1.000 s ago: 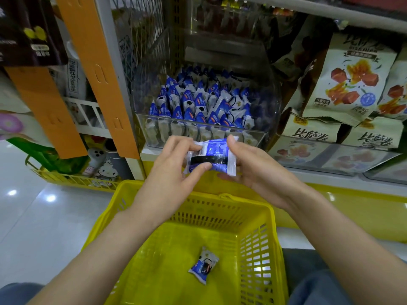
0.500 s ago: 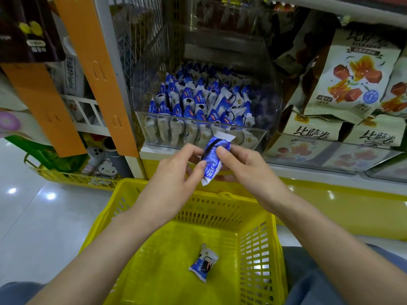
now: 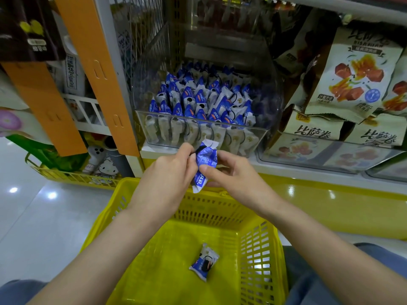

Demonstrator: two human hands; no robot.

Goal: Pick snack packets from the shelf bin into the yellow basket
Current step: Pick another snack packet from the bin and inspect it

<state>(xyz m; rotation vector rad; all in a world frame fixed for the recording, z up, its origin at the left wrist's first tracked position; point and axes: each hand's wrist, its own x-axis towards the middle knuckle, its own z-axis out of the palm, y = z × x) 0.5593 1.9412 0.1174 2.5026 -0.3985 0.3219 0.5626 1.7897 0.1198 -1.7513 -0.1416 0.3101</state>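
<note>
A blue and white snack packet stands nearly upright in the air above the far rim of the yellow basket. My left hand pinches its left side and my right hand pinches its right side. One packet of the same kind lies on the basket's floor. Behind the hands, a clear plastic shelf bin holds several rows of the same blue packets.
Large beige snack bags fill the shelf to the right, behind a clear front panel. An orange shelf post stands on the left, with a low yellow wire rack of goods beside it. Glossy floor lies at the left.
The packet has turned from lying flat and sideways between the hands to standing on end. Both hands have drawn closer together on it.
</note>
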